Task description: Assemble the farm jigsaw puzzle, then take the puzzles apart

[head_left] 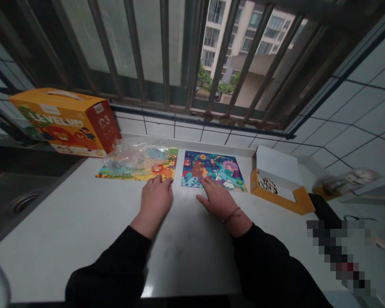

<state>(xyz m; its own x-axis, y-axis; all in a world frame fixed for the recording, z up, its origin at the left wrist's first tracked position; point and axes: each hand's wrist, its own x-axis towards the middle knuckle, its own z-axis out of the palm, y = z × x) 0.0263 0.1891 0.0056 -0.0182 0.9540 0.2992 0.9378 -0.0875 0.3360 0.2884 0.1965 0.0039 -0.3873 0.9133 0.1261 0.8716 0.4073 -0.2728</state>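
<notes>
My left hand (156,197) rests palm down at the lower edge of a yellow and green picture sheet (167,164) with a lion on it. Its fingers are partly bent and grip nothing that I can see. Crumpled clear plastic wrap (131,155) covers much of that sheet. Fingertips of my right hand (218,197) lie on the lower edge of a dark blue picture sheet (223,168) with a bear and white rabbits. The right thumb is spread, and a thin bracelet circles that wrist. Both sheets lie flat, a narrow gap between them.
An orange box (73,124) with a handle stands at the back left, beside a sink (6,192). On the right sits an open yellow and white box (276,194) holding something black and white striped. Window bars (167,55) rise behind the white counter (192,256).
</notes>
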